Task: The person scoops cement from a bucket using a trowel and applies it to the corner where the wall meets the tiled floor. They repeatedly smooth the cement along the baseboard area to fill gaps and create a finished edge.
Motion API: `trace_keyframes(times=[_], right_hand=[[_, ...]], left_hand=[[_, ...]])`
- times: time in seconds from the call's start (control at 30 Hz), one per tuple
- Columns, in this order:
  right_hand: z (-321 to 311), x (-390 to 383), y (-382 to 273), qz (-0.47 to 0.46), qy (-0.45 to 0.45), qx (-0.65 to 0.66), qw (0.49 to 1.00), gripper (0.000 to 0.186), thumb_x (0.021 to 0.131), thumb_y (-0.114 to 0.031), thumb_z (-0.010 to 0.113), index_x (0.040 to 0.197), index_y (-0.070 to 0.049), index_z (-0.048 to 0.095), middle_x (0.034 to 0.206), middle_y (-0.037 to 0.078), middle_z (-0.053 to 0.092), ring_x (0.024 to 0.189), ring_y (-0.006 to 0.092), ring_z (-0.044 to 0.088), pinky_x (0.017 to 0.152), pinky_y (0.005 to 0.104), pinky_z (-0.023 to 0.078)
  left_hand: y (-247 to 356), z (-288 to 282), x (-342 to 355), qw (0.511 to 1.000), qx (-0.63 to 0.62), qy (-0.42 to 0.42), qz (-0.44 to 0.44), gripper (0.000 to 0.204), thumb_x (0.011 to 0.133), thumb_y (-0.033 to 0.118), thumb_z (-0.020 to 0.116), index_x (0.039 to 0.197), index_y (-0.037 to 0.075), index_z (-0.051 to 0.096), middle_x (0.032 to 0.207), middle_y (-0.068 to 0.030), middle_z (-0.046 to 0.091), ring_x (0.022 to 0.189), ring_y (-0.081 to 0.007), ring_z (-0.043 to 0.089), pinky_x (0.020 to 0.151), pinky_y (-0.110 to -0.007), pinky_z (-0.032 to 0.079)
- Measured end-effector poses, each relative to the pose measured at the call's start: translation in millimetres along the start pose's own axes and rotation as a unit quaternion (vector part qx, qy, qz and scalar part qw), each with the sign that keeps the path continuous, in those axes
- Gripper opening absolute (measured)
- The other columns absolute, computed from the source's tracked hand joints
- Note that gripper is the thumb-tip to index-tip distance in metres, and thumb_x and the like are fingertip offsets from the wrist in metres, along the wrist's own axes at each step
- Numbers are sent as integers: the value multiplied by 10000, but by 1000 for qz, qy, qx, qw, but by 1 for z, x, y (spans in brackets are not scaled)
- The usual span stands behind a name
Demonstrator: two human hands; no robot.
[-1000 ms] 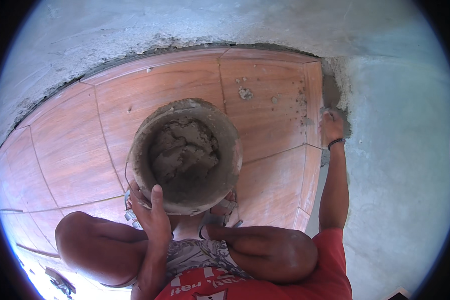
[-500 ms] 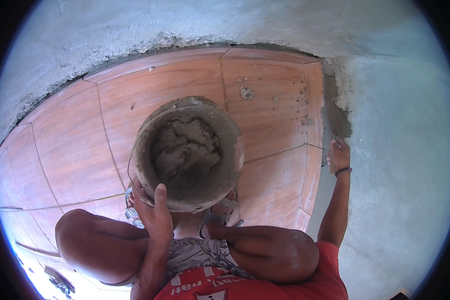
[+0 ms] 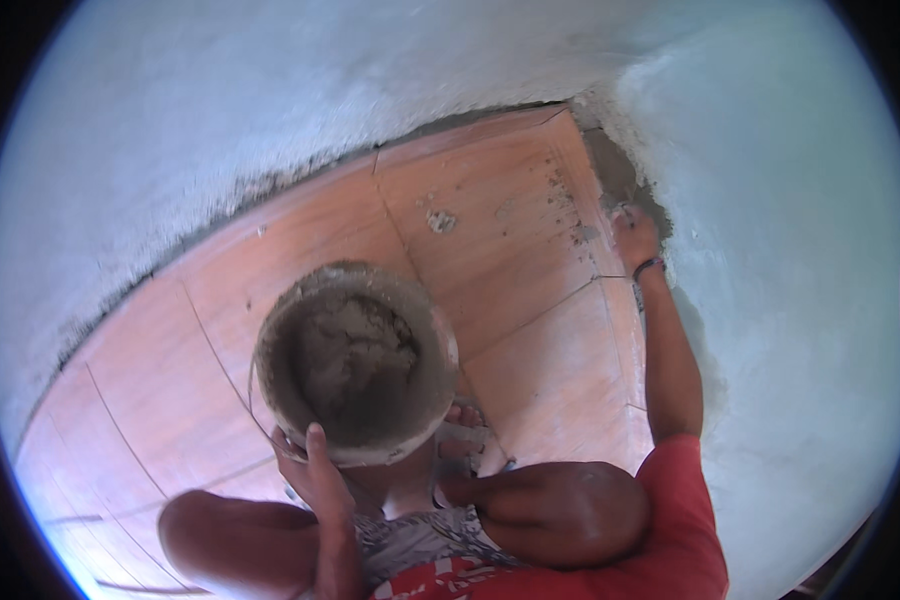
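Observation:
A round bucket point(image 3: 444, 345), crusted with dried cement, stands on the floor in front of my bent knees. Wet grey mortar point(image 3: 355, 350) lies inside, cracked and lumpy. My left hand point(image 3: 315, 472) grips its near left rim, thumb on top and fingers round the outside. Out to the right, my right hand point(image 3: 634, 238) is closed at the gap between the tiles and the wall. It holds a trowel, now mostly hidden by the hand and blurred. Grey mortar point(image 3: 612, 165) fills the gap just beyond my knuckles.
Orange-brown floor tiles point(image 3: 530, 340) spread round the bucket. A mortar blob point(image 3: 441, 221) and small crumbs lie on them near the far right corner. A pale plastered wall point(image 3: 790, 300) rises on the right, another wall point(image 3: 300, 90) along the far side. My sandalled foot point(image 3: 460, 435) is beside the bucket.
My view has turned, so bucket and floor appear tilted and shifted left. My right hand has moved farther along the wall gap, toward the corner. My left hand stays on the bucket rim.

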State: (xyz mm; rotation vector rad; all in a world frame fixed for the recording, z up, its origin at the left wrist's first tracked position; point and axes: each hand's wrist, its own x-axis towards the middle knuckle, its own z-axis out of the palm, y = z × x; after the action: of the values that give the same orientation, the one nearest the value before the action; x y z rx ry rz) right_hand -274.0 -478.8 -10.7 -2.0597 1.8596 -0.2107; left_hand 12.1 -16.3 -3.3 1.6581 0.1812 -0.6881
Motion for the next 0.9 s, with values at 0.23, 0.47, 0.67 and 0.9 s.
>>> trace_keyframes(times=[0.23,0.47,0.67,0.9], right_hand=[[-64,-37,-19,97,-46,174,979,342,941,-261,619,1160,2,624,705,54,595,535,130,545,459,294,448],[-77,-84,-6,26,21,184,982,352,939,-201,631,1210,22,607,722,31,585,549,93,516,491,285,460],[-70,-134,-51,-339,-45,15,940,381,853,-95,666,1223,-25,616,848,134,659,736,244,646,673,342,509],[-50,-195,-149,-384,-232,-172,877,377,733,-62,671,1107,-92,649,973,150,562,876,349,623,764,450,510]], left_hand=[[-9,-6,-1,1000,-5,-5,-18,387,922,70,592,1270,-48,471,1166,-133,570,1053,-195,532,978,-317,388],[-8,-4,-4,1000,-12,-16,-12,406,924,84,602,1279,-56,465,1159,-135,574,1036,-190,535,954,-316,407],[-11,-17,5,997,78,-27,1,469,912,181,667,1263,-78,495,1134,-147,598,1027,-219,552,926,-329,433],[-8,-17,3,985,137,-50,88,359,933,118,621,1223,-73,530,1033,-169,633,947,-221,592,869,-347,464]])
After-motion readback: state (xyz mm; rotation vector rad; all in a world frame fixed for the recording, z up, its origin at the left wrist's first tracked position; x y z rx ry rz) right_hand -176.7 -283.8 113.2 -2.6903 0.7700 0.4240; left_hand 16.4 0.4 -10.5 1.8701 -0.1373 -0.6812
